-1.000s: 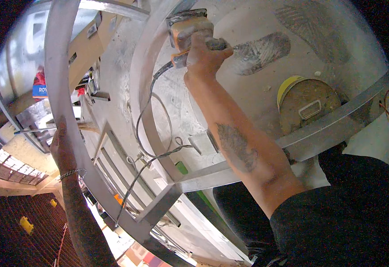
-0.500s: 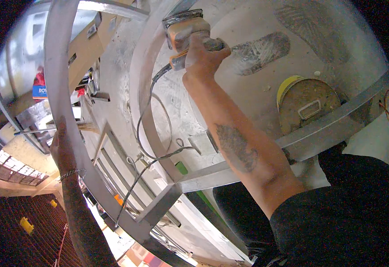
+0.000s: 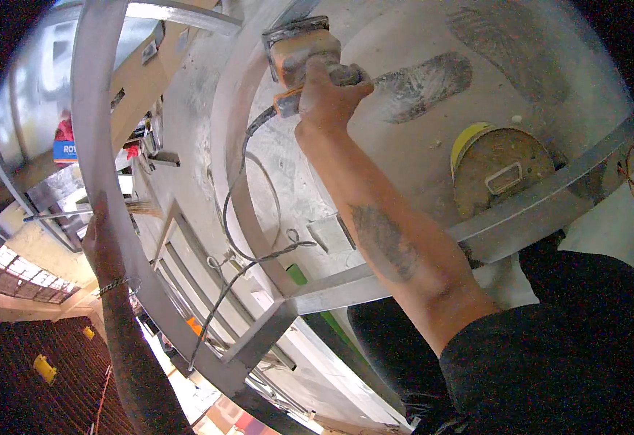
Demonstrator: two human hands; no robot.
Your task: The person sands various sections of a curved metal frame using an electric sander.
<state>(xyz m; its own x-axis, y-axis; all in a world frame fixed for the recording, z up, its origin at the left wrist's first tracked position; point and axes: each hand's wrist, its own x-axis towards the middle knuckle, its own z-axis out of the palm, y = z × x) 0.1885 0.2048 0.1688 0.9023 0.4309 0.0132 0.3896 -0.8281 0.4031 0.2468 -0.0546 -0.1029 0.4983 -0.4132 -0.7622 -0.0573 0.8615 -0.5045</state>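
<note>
A dusty orange-and-black power sander (image 3: 304,56) is in my right hand (image 3: 329,94), fingers wrapped round its body. Its dark flat pad is turned toward a grey metal bar at the top; whether the two touch I cannot tell. From the sander's rear a black cord (image 3: 228,217) runs down in loose loops across the frame. At the left, my left hand (image 3: 101,243) is closed round an upright bar of the grey metal frame (image 3: 93,109), which partly hides its fingers.
Beyond the lower crossbar sits a round bucket or drum (image 3: 505,170) with a yellow rim and a handle. The dusty floor (image 3: 404,152) bears dark scuffed patches. A slatted metal frame (image 3: 194,254) lies lower left, and a blue-and-red container (image 3: 65,141) stands at far left.
My right hand and the sander have shifted very slightly to the left, and the cord has moved a little with them. My left hand keeps its place on the bar.
</note>
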